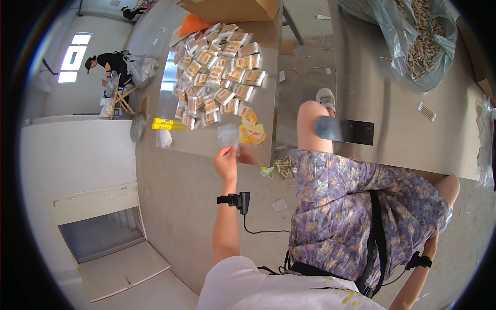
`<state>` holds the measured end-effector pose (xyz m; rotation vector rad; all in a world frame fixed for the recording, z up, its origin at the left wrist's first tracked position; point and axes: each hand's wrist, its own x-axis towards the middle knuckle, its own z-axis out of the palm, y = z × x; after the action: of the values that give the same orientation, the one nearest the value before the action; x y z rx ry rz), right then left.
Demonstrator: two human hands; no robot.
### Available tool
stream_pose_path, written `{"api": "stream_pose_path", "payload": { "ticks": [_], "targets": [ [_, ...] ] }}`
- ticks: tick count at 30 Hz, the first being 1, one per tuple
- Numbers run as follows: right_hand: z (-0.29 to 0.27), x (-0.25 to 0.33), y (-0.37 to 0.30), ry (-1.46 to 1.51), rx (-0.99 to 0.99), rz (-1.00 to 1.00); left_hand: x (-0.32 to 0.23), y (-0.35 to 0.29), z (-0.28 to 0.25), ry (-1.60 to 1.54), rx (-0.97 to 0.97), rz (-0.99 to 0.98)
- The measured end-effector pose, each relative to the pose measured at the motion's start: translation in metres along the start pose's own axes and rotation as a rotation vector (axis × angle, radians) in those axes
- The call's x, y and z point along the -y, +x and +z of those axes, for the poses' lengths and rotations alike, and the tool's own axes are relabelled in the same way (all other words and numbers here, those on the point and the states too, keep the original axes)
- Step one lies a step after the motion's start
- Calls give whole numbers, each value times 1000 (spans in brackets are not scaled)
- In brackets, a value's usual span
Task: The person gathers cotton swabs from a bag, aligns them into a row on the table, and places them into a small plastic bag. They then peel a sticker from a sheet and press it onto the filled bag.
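A long metal-topped table (398,106) stands to the person's right, and a second table (199,143) to the left; between them sits the person (356,206) in floral shorts and a white top, knees toward the right table; across the room another person (110,64), in dark clothes and a cap, bends over some work. A big clear bag (433,72) spills over with loose swabs at the far end of the right table; on the left table a broad heap of swab packs (214,75) lies in front of a cardboard box (235,9). Nearer me, a dark flat plate (357,133) juts over the right table's edge.

The left hand (226,163) is at the near edge of the left table, fingertips pinched together on a clear little bag (228,135); that bag sits just left of some yellow labels (252,133) and below the heap; the right hand (431,246) hangs low beside the thigh, partly hidden; I cannot tell how far open it is or whether it has hold of anything. Two yellow sticks (164,124) lie by the left table's left edge; a small row of swabs (426,111) rests alone on the right table.
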<state>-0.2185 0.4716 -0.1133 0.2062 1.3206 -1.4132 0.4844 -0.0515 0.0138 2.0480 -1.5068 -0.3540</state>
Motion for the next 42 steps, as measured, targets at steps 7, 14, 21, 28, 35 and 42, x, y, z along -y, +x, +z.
{"api": "stream_pose_path", "payload": {
  "ticks": [7, 14, 21, 28, 35, 42],
  "targets": [
    [-15, -9, -4, -43, -125, -77, -7, -3, -4, -19, -34, -98],
    [-17, 9, 10, 58, -86, 62, -17, -1, -15, -263, -314, 61],
    [103, 92, -47, -1109, -637, -752, -137, -62, -20, -552, 334, -3],
    [445, 94, -93, -1022, 591, -738, -255, -149, 10, -541, 1300, 457],
    [481, 75, -36, -905, 815, -600, -269, -157, 35, -766, 1230, 133],
    [485, 62, 12, -1107, 718, -800, -266, -160, 58, -709, 1166, -137]
  ]
}}
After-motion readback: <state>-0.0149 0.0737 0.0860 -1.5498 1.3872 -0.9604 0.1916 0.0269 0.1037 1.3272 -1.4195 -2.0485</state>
